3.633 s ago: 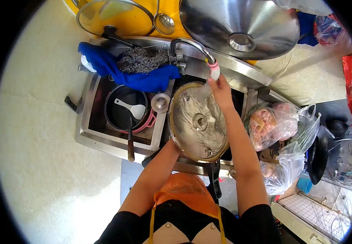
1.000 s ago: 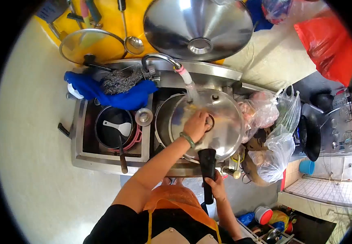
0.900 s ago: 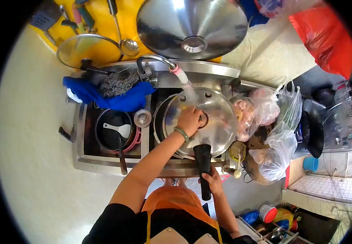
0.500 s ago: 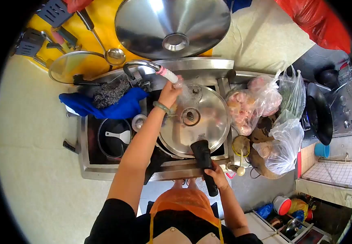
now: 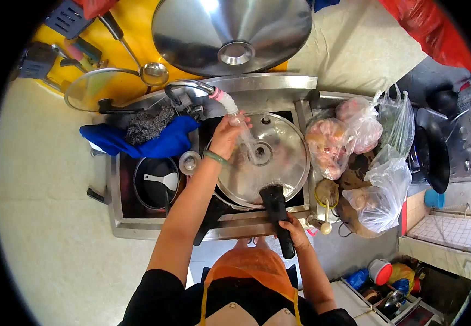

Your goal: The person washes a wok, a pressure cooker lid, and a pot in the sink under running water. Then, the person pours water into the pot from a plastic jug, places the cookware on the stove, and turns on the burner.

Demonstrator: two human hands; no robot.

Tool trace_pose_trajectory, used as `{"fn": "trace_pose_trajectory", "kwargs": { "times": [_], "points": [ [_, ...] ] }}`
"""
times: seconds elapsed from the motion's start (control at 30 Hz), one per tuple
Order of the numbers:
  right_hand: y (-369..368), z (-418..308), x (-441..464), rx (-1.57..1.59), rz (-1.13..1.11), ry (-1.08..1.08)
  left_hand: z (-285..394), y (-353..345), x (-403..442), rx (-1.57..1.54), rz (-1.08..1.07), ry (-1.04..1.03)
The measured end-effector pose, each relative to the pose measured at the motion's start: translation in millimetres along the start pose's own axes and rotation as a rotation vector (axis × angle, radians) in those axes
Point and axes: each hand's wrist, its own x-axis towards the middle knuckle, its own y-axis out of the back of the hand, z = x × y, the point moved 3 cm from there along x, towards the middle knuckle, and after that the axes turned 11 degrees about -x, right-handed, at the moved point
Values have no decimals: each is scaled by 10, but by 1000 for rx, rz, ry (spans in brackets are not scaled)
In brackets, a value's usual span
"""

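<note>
My left hand (image 5: 227,135), a green bangle at its wrist, is closed around the clear end of the flexible faucet nozzle (image 5: 229,103). Water streams from it onto the middle of a round, shiny pressure cooker lid (image 5: 235,174). The lid's long black handle (image 5: 277,209) points toward me, and my right hand (image 5: 296,233) is wrapped round its near end. Under the lid, the rim of a pot (image 5: 225,202) shows in the right sink basin, with another black handle (image 5: 209,221) beside my left forearm.
In the left basin a dark pot (image 5: 140,196) holds a white rice paddle (image 5: 160,180). A blue cloth (image 5: 165,142) and a steel scourer (image 5: 149,126) lie behind it. Bags of meat (image 5: 328,146) stand right of the sink. A large metal lid (image 5: 230,27) leans at the back.
The water stream has shifted from the lid's far side to its centre as my left hand tilted the nozzle. The lid and its handle have turned slightly; my right hand keeps its grip.
</note>
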Motion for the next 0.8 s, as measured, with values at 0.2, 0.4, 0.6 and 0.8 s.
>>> {"fn": "trace_pose_trajectory", "kwargs": {
  "times": [0.2,0.4,0.6,0.8],
  "points": [
    [59,136,20,107,17,-89,-79,88,26,-154,86,-50],
    [-56,31,-89,202,-20,-144,-298,353,155,-589,-51,53],
    [-202,5,-198,383,-352,-191,-428,461,233,-217,15,-10],
    [-334,-107,-358,318,-211,-201,-302,12,-204,1304,-266,-223]
  ]
}}
